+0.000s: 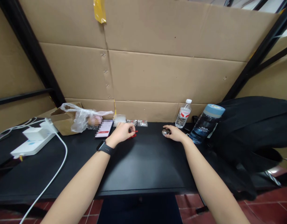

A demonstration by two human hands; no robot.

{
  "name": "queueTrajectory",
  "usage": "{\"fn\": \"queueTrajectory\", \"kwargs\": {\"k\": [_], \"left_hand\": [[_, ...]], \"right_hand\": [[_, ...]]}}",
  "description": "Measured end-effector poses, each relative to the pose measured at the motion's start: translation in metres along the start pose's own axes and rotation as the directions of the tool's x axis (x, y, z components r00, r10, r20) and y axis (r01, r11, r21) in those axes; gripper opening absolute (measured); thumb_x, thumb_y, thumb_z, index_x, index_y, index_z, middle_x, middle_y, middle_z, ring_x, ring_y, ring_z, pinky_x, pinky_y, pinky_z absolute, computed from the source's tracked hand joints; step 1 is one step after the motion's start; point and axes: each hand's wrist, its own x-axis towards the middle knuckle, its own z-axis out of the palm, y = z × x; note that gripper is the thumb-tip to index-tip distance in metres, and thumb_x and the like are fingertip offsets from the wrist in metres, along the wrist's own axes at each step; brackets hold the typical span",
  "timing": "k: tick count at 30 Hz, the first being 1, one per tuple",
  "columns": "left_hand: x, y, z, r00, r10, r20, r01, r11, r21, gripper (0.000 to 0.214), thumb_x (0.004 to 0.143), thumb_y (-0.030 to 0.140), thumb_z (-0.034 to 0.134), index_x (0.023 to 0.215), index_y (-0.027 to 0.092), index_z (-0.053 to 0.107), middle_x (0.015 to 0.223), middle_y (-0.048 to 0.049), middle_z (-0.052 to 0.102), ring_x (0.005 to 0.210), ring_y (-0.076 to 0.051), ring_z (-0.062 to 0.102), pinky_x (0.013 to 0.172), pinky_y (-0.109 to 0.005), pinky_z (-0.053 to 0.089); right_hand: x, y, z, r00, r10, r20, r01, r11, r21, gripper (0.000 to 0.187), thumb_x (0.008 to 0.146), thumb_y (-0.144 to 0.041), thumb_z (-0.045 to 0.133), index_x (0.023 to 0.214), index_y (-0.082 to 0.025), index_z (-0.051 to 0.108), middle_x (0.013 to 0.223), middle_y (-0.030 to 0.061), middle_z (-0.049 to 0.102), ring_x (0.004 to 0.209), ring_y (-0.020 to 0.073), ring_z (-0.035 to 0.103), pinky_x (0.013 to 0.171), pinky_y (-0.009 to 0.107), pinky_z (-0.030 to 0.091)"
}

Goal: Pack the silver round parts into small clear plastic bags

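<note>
My left hand [123,132], with a dark watch on its wrist, rests near the back of the black table with its fingers curled. A thin red cord [134,135] comes out from under its fingertips; the rest of the cord is hidden by the hand. To the right, my right hand [175,133] has its thumb and fingers closed around a small shiny round object [166,132], silvery and dark, low at the table surface. Just behind the left hand lie small clear packets [142,123] with red bits inside.
A phone [104,129], plastic bag [81,119] and paper bag [64,119] sit left, beside a white power strip [35,141] with a trailing cable. At right stand a water bottle [183,115], a blue-lidded bottle [206,123] and a black bag [248,130]. Cardboard [145,77] walls the back.
</note>
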Motion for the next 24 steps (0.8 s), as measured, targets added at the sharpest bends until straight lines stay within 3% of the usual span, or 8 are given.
{"fn": "queueTrajectory", "kwargs": {"k": [5,10,15,20,24], "left_hand": [[0.001,0.012,0.010,0.992,-0.002,-0.123,0.007,0.999,0.036,0.015,0.092,0.028,0.058,0.098,0.025,0.072,0.098,-0.0010,0.077,0.094,-0.022,0.069,0.092,-0.036,0.036],[0.000,0.022,0.012,0.977,-0.013,-0.215,0.026,0.998,0.057,0.015,0.096,0.034,0.058,0.096,0.026,0.072,0.105,-0.0019,0.076,0.102,-0.023,0.066,0.092,-0.039,0.031],[-0.001,0.030,0.013,0.973,0.007,-0.230,0.015,0.996,0.091,0.021,0.100,0.035,0.054,0.094,0.025,0.071,0.106,-0.0027,0.072,0.104,-0.022,0.061,0.090,-0.039,0.029],[-0.003,0.032,0.022,0.967,0.042,-0.251,-0.010,0.992,0.127,0.022,0.101,0.034,0.053,0.096,0.025,0.072,0.110,-0.0030,0.066,0.107,-0.022,0.058,0.088,-0.038,0.030],[-0.002,0.032,0.029,0.965,0.069,-0.251,-0.033,0.989,0.143,0.024,0.101,0.035,0.053,0.094,0.026,0.073,0.113,-0.0047,0.063,0.113,-0.023,0.053,0.091,-0.040,0.031]], "right_hand": [[-0.001,-0.001,-0.002,1.000,-0.007,0.010,0.007,1.000,0.027,0.054,0.074,-0.019,0.076,0.128,-0.020,0.065,0.114,0.0096,0.072,0.092,0.0219,0.070,0.088,0.033,0.052],[-0.001,0.001,-0.004,1.000,-0.001,-0.013,0.002,0.997,0.082,0.051,0.074,-0.021,0.076,0.125,-0.021,0.066,0.108,0.0074,0.074,0.085,0.0190,0.069,0.084,0.031,0.052],[-0.002,0.000,-0.005,0.999,-0.004,-0.050,0.008,0.998,0.063,0.052,0.072,-0.023,0.079,0.122,-0.020,0.068,0.110,0.0092,0.073,0.086,0.0195,0.069,0.084,0.031,0.053],[-0.003,-0.004,-0.004,1.000,-0.008,-0.005,0.009,0.998,0.070,0.039,0.076,-0.020,0.074,0.115,-0.019,0.070,0.105,0.0072,0.075,0.084,0.0187,0.069,0.083,0.030,0.053],[-0.004,-0.002,-0.003,1.000,-0.003,-0.011,0.004,0.998,0.066,0.042,0.075,-0.019,0.076,0.116,-0.020,0.069,0.107,0.0067,0.075,0.085,0.0182,0.069,0.085,0.030,0.053]]}}
